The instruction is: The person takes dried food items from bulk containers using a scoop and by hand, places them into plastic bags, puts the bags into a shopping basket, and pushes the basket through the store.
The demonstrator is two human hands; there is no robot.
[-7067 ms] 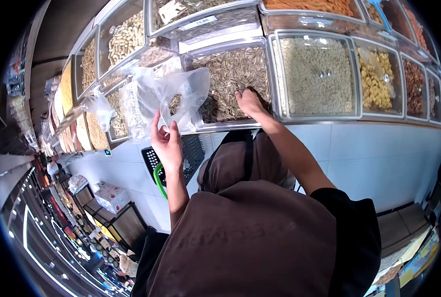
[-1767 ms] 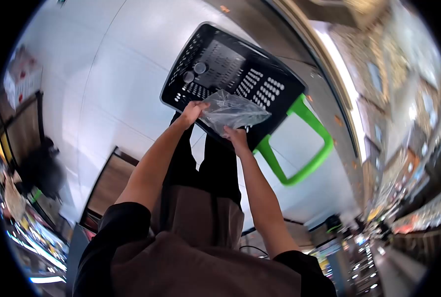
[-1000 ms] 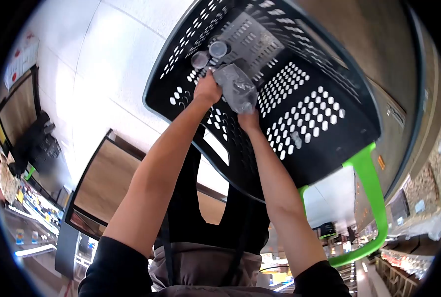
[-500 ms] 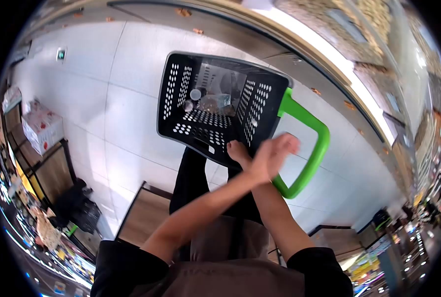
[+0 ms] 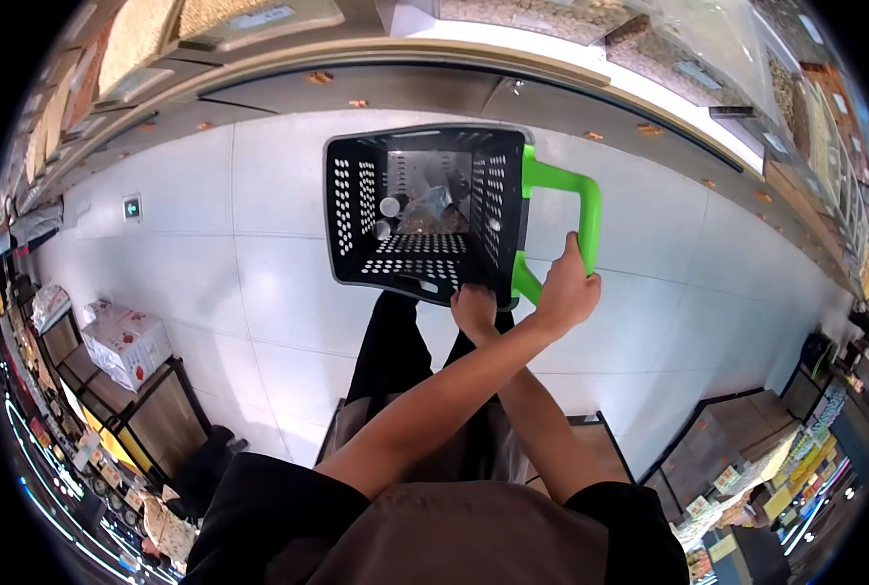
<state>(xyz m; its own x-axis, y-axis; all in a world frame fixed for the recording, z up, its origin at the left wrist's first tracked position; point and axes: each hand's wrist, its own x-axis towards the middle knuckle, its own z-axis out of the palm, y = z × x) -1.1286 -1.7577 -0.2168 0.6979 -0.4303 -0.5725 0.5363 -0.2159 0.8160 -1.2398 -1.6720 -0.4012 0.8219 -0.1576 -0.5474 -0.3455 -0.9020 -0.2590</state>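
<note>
Below me a black shopping basket (image 5: 356,268) with perforated walls hangs or stands in front of my legs; I cannot tell which. Its green handle (image 5: 592,210) sticks out to the right. My arms are crossed. My left hand (image 5: 569,285) reaches over to the right and is wrapped round the lower part of that handle. Under it passes the right forearm, and my right hand (image 5: 474,310) is closed on the basket's near rim. Inside lie a clear plastic bag (image 5: 433,207) and two small containers with round whitish tops (image 5: 389,207), their contents not readable.
A long counter of bulk bins (image 5: 259,19) with dry goods curves along the far side above pale floor tiles (image 5: 278,185). On the left a printed white box (image 5: 127,343) sits on a low wooden stand (image 5: 161,409). More wooden stands (image 5: 727,439) occupy the lower right.
My left hand, blurred and off the handle before, now grips it. The handle has swung left, closer to the basket. The right hand stays at the near rim while the view has turned.
</note>
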